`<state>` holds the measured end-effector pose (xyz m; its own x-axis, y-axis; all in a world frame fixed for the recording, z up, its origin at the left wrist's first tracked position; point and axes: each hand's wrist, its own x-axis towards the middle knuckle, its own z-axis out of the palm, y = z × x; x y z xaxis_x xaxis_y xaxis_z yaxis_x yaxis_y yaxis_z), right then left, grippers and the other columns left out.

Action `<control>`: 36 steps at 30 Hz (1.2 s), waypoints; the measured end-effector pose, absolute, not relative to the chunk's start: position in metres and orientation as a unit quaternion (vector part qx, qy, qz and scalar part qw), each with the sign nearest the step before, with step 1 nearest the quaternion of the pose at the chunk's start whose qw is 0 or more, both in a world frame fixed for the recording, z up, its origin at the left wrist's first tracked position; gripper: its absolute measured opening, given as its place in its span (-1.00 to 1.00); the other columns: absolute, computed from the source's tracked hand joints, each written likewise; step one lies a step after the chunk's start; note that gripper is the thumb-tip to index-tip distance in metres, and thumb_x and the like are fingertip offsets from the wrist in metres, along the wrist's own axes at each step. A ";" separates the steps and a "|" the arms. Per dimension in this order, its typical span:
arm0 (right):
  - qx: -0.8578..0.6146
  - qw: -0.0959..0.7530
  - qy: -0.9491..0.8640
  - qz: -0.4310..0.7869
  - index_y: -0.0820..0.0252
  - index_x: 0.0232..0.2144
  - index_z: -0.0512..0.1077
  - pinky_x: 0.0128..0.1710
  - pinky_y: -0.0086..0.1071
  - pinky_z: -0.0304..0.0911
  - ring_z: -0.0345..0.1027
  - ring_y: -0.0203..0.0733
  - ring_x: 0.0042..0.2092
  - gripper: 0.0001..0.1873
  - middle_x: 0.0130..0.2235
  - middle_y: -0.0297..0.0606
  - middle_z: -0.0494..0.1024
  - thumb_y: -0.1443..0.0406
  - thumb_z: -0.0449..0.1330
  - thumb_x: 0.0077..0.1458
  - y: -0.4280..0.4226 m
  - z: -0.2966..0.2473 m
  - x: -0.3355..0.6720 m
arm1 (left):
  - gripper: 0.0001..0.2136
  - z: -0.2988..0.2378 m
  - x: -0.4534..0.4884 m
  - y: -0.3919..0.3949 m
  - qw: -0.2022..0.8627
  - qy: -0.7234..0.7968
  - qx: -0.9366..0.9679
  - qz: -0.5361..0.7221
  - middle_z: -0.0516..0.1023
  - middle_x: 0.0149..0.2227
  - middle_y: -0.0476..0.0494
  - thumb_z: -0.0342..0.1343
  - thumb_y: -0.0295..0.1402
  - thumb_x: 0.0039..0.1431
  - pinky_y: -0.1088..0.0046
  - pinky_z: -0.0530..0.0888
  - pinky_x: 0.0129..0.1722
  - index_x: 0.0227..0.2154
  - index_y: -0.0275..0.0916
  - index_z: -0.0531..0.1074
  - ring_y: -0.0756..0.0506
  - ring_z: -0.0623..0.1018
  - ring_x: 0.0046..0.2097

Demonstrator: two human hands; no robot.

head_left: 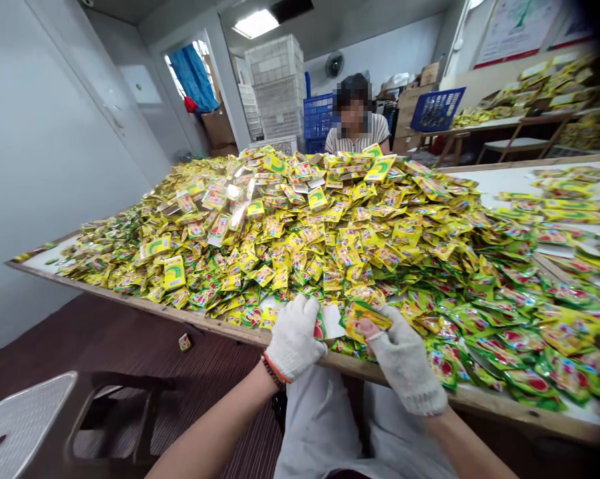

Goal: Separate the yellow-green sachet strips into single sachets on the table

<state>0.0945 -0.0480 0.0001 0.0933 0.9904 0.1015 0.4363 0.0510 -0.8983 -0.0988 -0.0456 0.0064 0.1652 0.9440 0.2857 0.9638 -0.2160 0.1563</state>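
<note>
My left hand (295,339), in a white knitted glove, is closed around a small printed carton (320,326) whose white flap (334,322) sticks out to the right. Just right of it, my right hand (407,362), gloved with the thumb tip bare, pinches a yellow and green sachet (360,320). Whether it is one sachet or a few together I cannot tell. Both hands are over the table's near edge. Behind them rises a big heap of yellow sachets (314,234) with small yellow cartons (174,273) on it. Green sachets with red fruit pictures (522,339) spread out to the right.
A wooden rim (210,324) borders the table. One small carton (185,342) lies on the dark floor near a plastic stool (28,426). Across the heap sits a person (357,133) in a striped top. White crates (277,86) and blue baskets (437,108) stand behind.
</note>
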 end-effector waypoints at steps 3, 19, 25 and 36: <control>-0.599 0.406 -0.637 0.265 0.28 -0.05 0.39 -0.34 -0.31 0.31 0.38 -0.14 -0.43 -0.50 -0.55 -0.28 0.48 0.05 0.09 0.09 -0.043 -0.006 0.092 | -0.38 -0.006 -0.086 -0.047 0.023 -0.597 -0.778 -0.194 0.26 0.04 -0.27 0.20 -0.37 -0.22 0.20 0.33 0.04 0.01 -0.23 0.20 -0.27 0.32 0.05; -0.524 0.244 -0.778 0.248 0.18 -0.18 0.48 -0.19 -0.36 0.26 0.44 -0.11 -0.19 -0.68 -0.18 -0.14 0.59 0.16 0.05 0.13 -0.028 0.010 0.111 | -0.48 -0.009 -0.067 -0.051 -0.014 -0.585 -0.788 -0.191 0.40 -0.04 -0.18 0.13 -0.42 -0.20 0.21 0.36 -0.04 -0.05 -0.17 0.30 -0.23 0.39 -0.06; -0.565 0.213 -0.774 0.190 0.22 -0.12 0.44 -0.19 -0.29 0.25 0.44 -0.03 -0.19 -0.60 -0.22 -0.07 0.58 0.09 0.00 0.17 -0.032 0.012 0.117 | -0.45 -0.005 -0.067 -0.046 -0.004 -0.567 -0.798 -0.203 0.41 -0.08 -0.16 0.12 -0.42 -0.19 0.22 0.36 -0.06 -0.01 -0.19 0.32 -0.22 0.38 -0.07; -0.522 0.280 -0.749 0.296 0.21 -0.27 0.52 -0.21 -0.31 0.30 0.42 -0.12 -0.26 -0.74 -0.29 -0.20 0.59 0.22 0.15 0.01 -0.030 0.015 0.126 | -0.42 -0.002 -0.060 -0.048 0.051 -0.548 -0.819 -0.163 0.42 -0.05 -0.20 0.18 -0.37 -0.14 0.18 0.33 -0.08 0.05 -0.19 0.29 -0.25 0.37 -0.07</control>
